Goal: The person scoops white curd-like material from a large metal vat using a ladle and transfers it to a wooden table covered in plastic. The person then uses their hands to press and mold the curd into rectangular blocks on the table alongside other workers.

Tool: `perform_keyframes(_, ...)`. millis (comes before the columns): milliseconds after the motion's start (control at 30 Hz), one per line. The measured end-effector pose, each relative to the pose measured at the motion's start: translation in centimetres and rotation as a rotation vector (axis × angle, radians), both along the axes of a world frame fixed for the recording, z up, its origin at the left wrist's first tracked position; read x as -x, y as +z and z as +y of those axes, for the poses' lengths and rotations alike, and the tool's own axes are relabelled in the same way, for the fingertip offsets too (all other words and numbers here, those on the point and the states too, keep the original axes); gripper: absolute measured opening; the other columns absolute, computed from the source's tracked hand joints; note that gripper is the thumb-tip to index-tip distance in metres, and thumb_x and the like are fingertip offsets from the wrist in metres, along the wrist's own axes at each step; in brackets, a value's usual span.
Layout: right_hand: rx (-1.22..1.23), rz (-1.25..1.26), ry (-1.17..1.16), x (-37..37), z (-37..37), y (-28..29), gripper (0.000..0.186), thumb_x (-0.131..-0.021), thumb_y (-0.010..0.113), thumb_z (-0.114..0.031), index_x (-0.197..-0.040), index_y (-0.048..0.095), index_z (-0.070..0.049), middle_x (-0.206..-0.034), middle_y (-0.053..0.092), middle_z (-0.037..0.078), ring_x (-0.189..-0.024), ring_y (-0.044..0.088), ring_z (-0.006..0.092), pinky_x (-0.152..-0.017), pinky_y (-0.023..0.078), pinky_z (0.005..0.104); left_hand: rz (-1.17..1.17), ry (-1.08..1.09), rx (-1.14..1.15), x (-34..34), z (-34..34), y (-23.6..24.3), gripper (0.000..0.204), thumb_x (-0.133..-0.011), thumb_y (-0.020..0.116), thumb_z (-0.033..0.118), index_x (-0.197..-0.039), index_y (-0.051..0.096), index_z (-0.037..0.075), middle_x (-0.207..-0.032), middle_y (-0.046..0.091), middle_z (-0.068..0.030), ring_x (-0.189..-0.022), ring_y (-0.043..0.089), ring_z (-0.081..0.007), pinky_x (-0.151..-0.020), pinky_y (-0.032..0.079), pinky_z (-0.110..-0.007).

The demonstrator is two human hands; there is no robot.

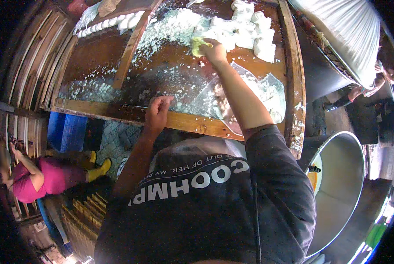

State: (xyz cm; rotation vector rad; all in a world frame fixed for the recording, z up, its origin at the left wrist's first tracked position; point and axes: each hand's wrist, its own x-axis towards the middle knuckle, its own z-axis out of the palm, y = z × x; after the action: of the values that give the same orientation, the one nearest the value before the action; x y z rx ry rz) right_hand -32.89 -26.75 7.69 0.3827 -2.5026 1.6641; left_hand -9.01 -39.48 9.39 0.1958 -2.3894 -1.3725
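Note:
My right hand (215, 52) reaches across the wooden worktable, its fingers closed on a yellow-green, bowl-shaped scoop (198, 46). The scoop is at the edge of a heap of white crumbly curds (175, 27). Just beyond and to the right lie several white cloth-wrapped bundles (245, 31), set close together. My left hand (158, 111) is by the table's near edge, fingers curled in, with nothing visible in them. Under my right forearm a clear plastic sheet or bag (267, 94) lies partly over the near right corner, speckled with white bits.
A wooden bar (133, 48) divides the worktable. Beyond it at the far left stands a row of white pieces (111, 24). A large metal drum (344, 193) stands at right, below a big white cloth (344, 33). A person in pink (52, 178) with yellow boots is at left.

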Motion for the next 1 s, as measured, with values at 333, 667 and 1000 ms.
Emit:
perform_keyframes(333,0.011,-0.09,-0.2,-6.2,20.9,0.6,0.019,-0.076,0.056,-0.016,-0.089,0.059,-0.002,-0.08,0.058,0.004,-0.068,0.052,0.01,-0.061,0.042,0.0229,-0.059,-0.053,0.136,2.2,1.8,-1.0,0.015,-0.073,0.059,0.018,-0.083,0.06,0.007,-0.078,0.057,-0.0063,-0.07,0.054,-0.0188,-0.058,0.042,-0.028)
perform_keyframes(667,-0.721,0.256,0.016,-12.3,21.0,0.6,0.019,-0.069,0.051,-0.011,-0.086,0.061,-0.013,-0.084,0.057,0.01,-0.077,0.054,0.027,-0.071,0.043,0.0353,-0.116,-0.218,0.517,5.2,5.0,-1.6,0.017,-0.068,0.063,0.021,-0.077,0.056,0.009,-0.072,0.055,-0.0069,-0.068,0.055,-0.025,-0.06,0.043,-0.035)
perform_keyframes(1000,-1.035,0.199,-0.321,-12.4,21.0,1.5,0.013,-0.069,0.058,-0.019,-0.08,0.06,-0.015,-0.094,0.05,0.004,-0.095,0.043,0.0235,-0.081,0.032,0.0431,-0.166,-0.216,0.106,5.1,5.5,-1.0,0.016,-0.071,0.061,0.014,-0.082,0.054,0.004,-0.072,0.058,-0.0106,-0.066,0.056,-0.0255,-0.06,0.043,-0.034)
